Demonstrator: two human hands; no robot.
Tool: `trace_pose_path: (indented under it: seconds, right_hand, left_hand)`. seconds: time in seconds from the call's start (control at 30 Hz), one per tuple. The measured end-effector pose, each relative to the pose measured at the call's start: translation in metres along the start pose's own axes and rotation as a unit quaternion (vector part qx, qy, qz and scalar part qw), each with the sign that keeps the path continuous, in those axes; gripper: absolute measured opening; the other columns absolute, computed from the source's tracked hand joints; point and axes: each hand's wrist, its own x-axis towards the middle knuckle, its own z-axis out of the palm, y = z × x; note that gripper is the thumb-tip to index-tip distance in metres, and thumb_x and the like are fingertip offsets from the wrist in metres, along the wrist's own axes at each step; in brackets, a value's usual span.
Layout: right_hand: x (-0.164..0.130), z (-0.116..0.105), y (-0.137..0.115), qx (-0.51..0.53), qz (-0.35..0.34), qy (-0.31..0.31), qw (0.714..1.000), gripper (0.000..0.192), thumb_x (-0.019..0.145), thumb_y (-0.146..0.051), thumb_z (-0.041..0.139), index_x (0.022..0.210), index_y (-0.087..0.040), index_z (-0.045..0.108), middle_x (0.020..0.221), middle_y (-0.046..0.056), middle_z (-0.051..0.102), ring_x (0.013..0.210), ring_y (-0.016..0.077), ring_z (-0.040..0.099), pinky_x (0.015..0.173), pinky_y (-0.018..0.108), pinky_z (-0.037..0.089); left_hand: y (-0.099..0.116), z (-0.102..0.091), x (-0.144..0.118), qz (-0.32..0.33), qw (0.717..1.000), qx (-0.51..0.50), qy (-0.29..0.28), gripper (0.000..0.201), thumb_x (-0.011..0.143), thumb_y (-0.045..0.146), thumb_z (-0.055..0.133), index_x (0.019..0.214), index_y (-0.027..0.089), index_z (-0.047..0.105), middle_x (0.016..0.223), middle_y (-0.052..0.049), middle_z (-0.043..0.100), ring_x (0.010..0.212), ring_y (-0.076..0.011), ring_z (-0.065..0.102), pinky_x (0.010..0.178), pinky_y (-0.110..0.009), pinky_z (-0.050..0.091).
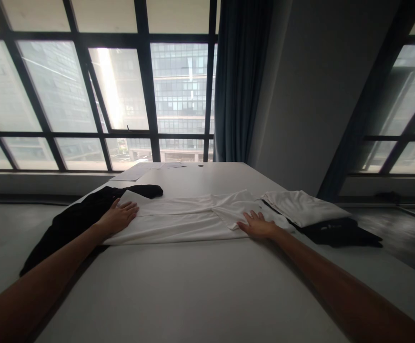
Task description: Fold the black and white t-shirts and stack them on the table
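Note:
A white shirt [178, 221], partly folded into a long strip, lies across the table in front of me. What looks like a short sleeve is turned over near its right end. My left hand [119, 216] rests flat on the shirt's left end, fingers stretched out. On the right end, close to the sleeve, my right hand [258, 225] presses down with its fingers spread. Neither hand grips the cloth. Some creases run lengthwise between the two hands.
Dark clothing [75, 219] lies in a heap at the left edge of the white table [193, 290]. To the right is a stack with a white garment [305, 207] over a black one [341, 232]. Papers [128, 175] lie at the far left, before the windows and a blue curtain [237, 85].

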Motion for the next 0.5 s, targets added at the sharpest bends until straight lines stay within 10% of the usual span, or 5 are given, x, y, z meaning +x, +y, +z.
trace_pose_path:
  seconds: [0.23, 0.4, 0.5]
  right_hand:
    - [0.064, -0.016, -0.001, -0.055, -0.078, 0.060, 0.994, 0.068, 0.099, -0.059, 0.021, 0.157, -0.025, 0.023, 0.165, 0.010, 0.014, 0.151, 0.0313, 0.010, 0.116, 0.062, 0.014]
    - [0.096, -0.038, -0.034, -0.129, 0.054, 0.181, 0.974, 0.064, 0.098, -0.047, 0.037, 0.153, -0.014, 0.033, 0.158, 0.024, 0.026, 0.146, 0.0419, 0.021, 0.111, 0.069, 0.011]
    - [0.103, -0.037, -0.065, -0.094, 0.067, 0.147, 0.982, 0.070, 0.092, -0.051, 0.048, 0.149, -0.011, 0.040, 0.144, 0.031, 0.045, 0.134, 0.0446, 0.043, 0.106, 0.068, 0.026]
  left_hand:
    - [0.013, -0.008, -0.004, 0.023, 0.999, -0.035, -0.003, 0.049, 0.099, 0.027, 0.027, 0.138, 0.025, 0.056, 0.145, -0.008, 0.055, 0.138, -0.0231, 0.046, 0.119, -0.053, 0.014]
    - [0.034, -0.018, -0.012, 0.058, 0.996, -0.075, 0.000, 0.049, 0.097, 0.028, 0.029, 0.137, 0.025, 0.057, 0.144, -0.009, 0.056, 0.136, -0.0238, 0.048, 0.118, -0.055, 0.020]
    - [0.043, -0.020, -0.018, 0.071, 0.993, -0.095, 0.001, 0.049, 0.097, 0.035, 0.030, 0.137, 0.025, 0.058, 0.143, -0.010, 0.057, 0.130, -0.0259, 0.054, 0.114, -0.053, 0.030]
